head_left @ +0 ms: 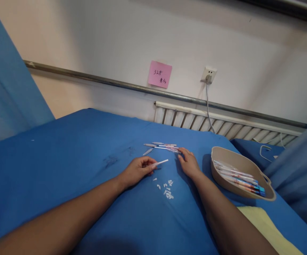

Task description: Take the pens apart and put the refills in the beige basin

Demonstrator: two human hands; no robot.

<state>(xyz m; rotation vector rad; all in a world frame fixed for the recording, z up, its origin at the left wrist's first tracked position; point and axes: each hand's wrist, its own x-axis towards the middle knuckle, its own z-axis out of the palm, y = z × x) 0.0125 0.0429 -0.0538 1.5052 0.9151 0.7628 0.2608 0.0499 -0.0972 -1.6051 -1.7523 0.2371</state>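
Left hand (143, 168), centre of frame, is pinching a slim white stick (163, 162) by its near end, presumably leaving the far end free. Right hand (189, 163), just right of centre, is curving its fingertips at the right ends of several pens (160, 146); whether it is gripping any, cannot tell. Pens are lying roughly side by side, probably to stay within reach.

Small white pieces (168, 193) are scattering the blue surface (63, 152) at lower centre, between the forearms. Tan basket (230, 151), right of frame, is holding more pens (238, 177); the right forearm is standing between it and the pieces. Yellow cloth (269, 226) is lying lower right, partly hidden by that forearm.
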